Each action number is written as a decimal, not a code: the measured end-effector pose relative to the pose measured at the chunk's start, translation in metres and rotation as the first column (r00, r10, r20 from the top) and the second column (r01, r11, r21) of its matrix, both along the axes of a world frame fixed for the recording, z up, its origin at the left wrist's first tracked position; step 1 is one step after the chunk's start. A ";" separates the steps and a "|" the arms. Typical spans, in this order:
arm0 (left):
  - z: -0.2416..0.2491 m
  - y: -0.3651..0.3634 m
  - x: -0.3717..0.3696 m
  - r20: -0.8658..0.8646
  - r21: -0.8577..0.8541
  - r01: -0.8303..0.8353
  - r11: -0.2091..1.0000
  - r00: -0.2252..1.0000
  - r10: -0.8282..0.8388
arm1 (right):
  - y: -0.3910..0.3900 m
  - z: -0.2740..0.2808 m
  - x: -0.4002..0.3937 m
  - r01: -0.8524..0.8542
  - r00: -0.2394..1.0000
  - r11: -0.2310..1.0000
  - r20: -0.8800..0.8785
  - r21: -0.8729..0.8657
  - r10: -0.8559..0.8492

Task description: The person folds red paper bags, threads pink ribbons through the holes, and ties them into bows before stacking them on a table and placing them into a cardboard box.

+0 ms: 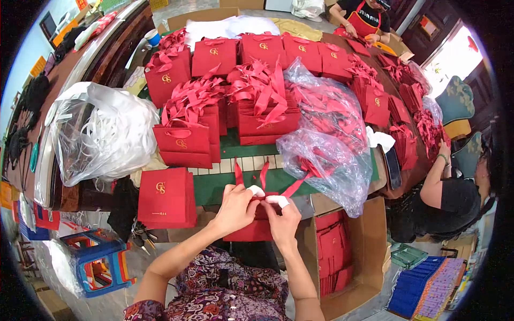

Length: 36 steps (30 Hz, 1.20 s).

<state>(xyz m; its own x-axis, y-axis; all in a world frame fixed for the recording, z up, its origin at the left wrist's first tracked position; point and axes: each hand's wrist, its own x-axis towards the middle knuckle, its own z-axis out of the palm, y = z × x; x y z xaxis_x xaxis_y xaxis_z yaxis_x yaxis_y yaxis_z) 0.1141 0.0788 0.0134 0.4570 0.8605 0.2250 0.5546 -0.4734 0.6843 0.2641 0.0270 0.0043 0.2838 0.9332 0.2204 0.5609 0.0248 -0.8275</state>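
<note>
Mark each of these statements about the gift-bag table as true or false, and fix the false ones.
1. Both hands are on the ribbon of a red gift bag. True: the left hand and the right hand pinch the red ribbon above the red gift bag.
2. The fingertips are bare. False: white tape wraps fingertips of both hands.
3. The finished bags on the table are blue. False: the stacked bags are red with gold logos.
4. A clear plastic bag of red ribbons lies right of the hands. True: the clear plastic bag holds red ribbon.
5. The cardboard box at lower right is empty. False: the cardboard box holds flat red bags.
</note>
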 end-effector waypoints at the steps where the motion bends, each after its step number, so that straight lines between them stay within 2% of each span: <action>1: -0.006 0.001 0.000 0.023 -0.034 -0.011 0.999 1.000 0.012 | 0.001 0.001 0.003 -0.002 1.000 1.000 -0.001 0.001 0.002; 3: -0.008 0.003 0.001 0.047 -0.069 -0.021 0.997 0.999 0.024 | 0.004 0.008 0.010 -0.140 0.989 0.988 -0.045 0.067 0.143; 6: -0.004 0.004 0.003 0.088 -0.090 -0.067 0.994 0.993 0.075 | 0.008 0.021 0.021 -0.112 0.994 0.993 -0.007 0.038 0.112; 8: -0.004 0.001 0.005 0.008 -0.050 -0.101 0.994 0.995 0.102 | 0.016 0.019 0.028 -0.124 0.992 0.991 0.001 0.038 0.125; 10: -0.003 -0.002 0.007 -0.004 -0.027 -0.078 0.997 0.997 0.078 | 0.024 0.017 0.036 -0.279 0.950 0.960 0.135 -0.026 0.280; 11: -0.003 -0.004 0.007 -0.018 -0.004 -0.057 0.998 0.998 0.057 | 0.028 0.017 0.041 -0.363 0.919 0.920 0.107 -0.148 0.380; 12: -0.004 -0.005 0.007 -0.018 -0.003 -0.056 0.998 0.998 0.056 | 0.031 0.016 0.045 -0.363 0.919 0.920 0.107 -0.147 0.380; 14: -0.008 -0.008 0.006 -0.062 0.220 0.018 0.975 0.998 -0.005 | 0.036 0.012 0.052 -0.491 0.851 0.829 0.055 -0.267 0.522; 15: -0.008 -0.011 0.005 -0.078 0.287 0.041 0.957 0.997 -0.019 | 0.038 0.011 0.053 -0.499 0.851 0.818 0.019 -0.285 0.525; 16: -0.009 -0.012 0.005 -0.079 0.286 0.041 0.957 0.997 -0.019 | 0.039 0.011 0.055 -0.499 0.851 0.818 0.018 -0.285 0.525; 18: -0.010 -0.014 0.005 -0.143 0.418 0.100 0.903 0.989 -0.043 | 0.044 0.013 0.060 -0.577 0.799 0.761 -0.012 -0.295 0.601; 20: -0.011 -0.014 0.004 -0.140 0.437 0.131 0.890 0.987 -0.076 | 0.051 0.016 0.066 -0.605 0.780 0.733 -0.045 -0.311 0.624; 22: -0.011 -0.013 0.003 -0.138 0.455 0.163 0.875 0.984 -0.111 | 0.059 0.013 0.071 -0.738 0.673 0.592 -0.284 -0.325 0.683; 23: -0.010 -0.012 0.003 -0.127 0.455 0.167 0.875 0.984 -0.122 | 0.059 0.012 0.070 -0.754 0.651 0.583 -0.456 -0.303 0.607; 24: -0.010 -0.010 0.002 -0.117 0.454 0.171 0.874 0.984 -0.132 | 0.058 0.010 0.067 -0.753 0.653 0.585 -0.454 -0.302 0.607; 26: -0.006 -0.006 0.001 -0.100 0.421 0.151 0.894 0.988 -0.120 | 0.054 0.000 0.057 -0.622 0.729 0.707 -0.577 -0.335 0.368; 27: -0.004 -0.005 0.000 -0.084 0.384 0.130 0.914 0.991 -0.105 | 0.053 -0.004 0.053 -0.559 0.790 0.764 -0.488 -0.324 0.371; 28: -0.002 -0.005 0.000 -0.082 0.385 0.130 0.914 0.991 -0.107 | 0.054 -0.006 0.050 -0.557 0.792 0.765 -0.486 -0.325 0.370; 30: 0.001 -0.007 -0.001 -0.089 0.300 0.183 0.936 0.983 -0.164 | 0.057 -0.010 0.046 -0.355 0.858 0.908 -0.464 -0.221 0.222; 32: 0.003 -0.009 0.001 -0.093 0.275 0.190 0.942 0.981 -0.171 | 0.060 -0.015 0.048 -0.311 0.874 0.914 -0.456 -0.260 0.167; 34: 0.010 -0.009 -0.001 -0.031 0.226 0.083 0.971 0.996 -0.078 | 0.057 -0.009 0.045 -0.202 0.898 0.956 -0.430 -0.214 0.093; 35: 0.010 -0.008 -0.001 -0.029 0.225 0.086 0.971 0.996 -0.081 | 0.054 -0.006 0.049 -0.199 0.946 0.963 -0.292 -0.183 0.140; 36: 0.010 -0.007 -0.002 -0.020 0.202 0.036 0.979 0.999 -0.033 | 0.051 -0.003 0.053 -0.198 0.947 0.963 -0.289 -0.183 0.140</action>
